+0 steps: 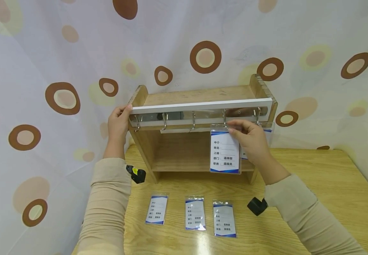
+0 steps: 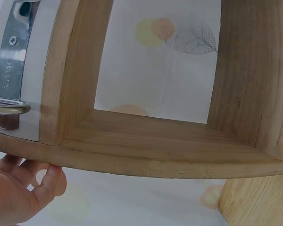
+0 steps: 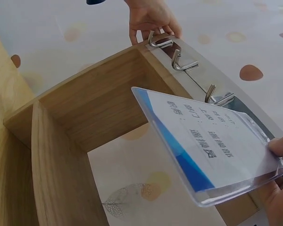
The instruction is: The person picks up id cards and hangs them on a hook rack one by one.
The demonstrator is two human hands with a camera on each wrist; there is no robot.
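My left hand (image 1: 118, 122) grips the upper left corner of a small wooden shelf (image 1: 141, 141), its bent fingers (image 2: 46, 188) against the outer side board. Along the shelf's front top runs a white rail (image 1: 177, 106) with a metal strip and several hooks (image 1: 164, 121). My right hand (image 1: 251, 140) pinches a clear-sleeved name badge (image 1: 225, 150) by its top edge, thumb in front. The badge hangs upright just below a hook (image 1: 224, 116) right of the middle; in the right wrist view it looks tilted. Partly hidden behind my right hand, another badge (image 1: 268, 134) hangs at the rightmost hook.
Three more badges lie face up on the wooden table (image 1: 314, 184) before the shelf: a left one (image 1: 156, 209), a middle one (image 1: 195, 213) and a right one (image 1: 224, 219). A patterned white cloth (image 1: 184, 35) hangs behind. Black wrist-camera parts (image 1: 257, 206) show beside the sleeves.
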